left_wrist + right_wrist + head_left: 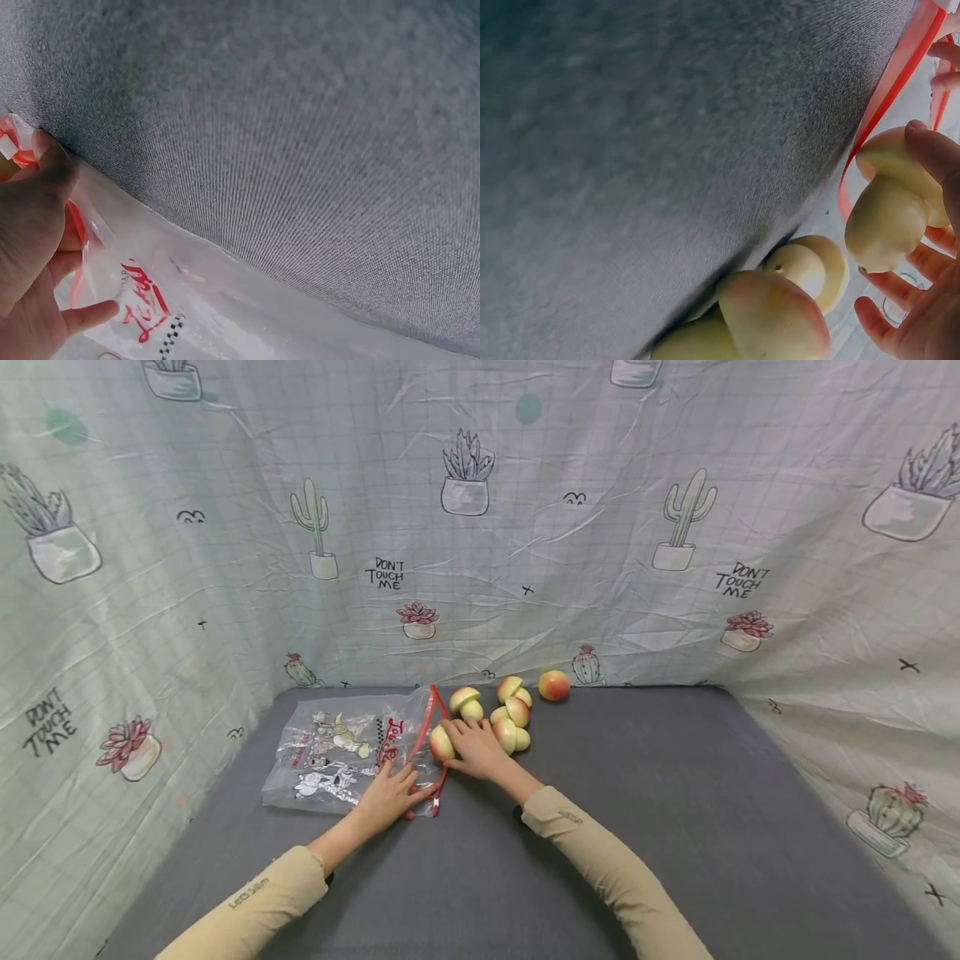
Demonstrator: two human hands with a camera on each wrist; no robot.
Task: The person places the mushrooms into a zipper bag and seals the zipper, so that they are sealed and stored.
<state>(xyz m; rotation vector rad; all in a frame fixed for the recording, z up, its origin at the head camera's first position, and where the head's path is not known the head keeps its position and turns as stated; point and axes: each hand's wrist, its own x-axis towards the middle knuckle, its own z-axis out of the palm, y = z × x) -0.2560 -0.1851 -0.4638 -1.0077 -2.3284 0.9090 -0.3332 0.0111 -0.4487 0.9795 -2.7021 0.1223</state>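
A clear plastic zip bag (330, 752) with cartoon prints and a red zip strip (429, 727) lies flat on the grey table (637, 793). My left hand (401, 785) pinches the bag's mouth edge; in the left wrist view the thumb (49, 169) and a finger press the red strip of the bag (225, 307). My right hand (457, 739) grips a cut apple piece (441, 743) right at the bag's mouth. The right wrist view shows that apple piece (889, 217) held between thumb and fingers, beside the red strip (892, 90).
Several more apple pieces (513, 714) lie in a cluster just right of the bag, two of them (810, 262) close to my right hand. A whole reddish fruit (554, 685) sits at the back by the cactus-print cloth wall (480, 527).
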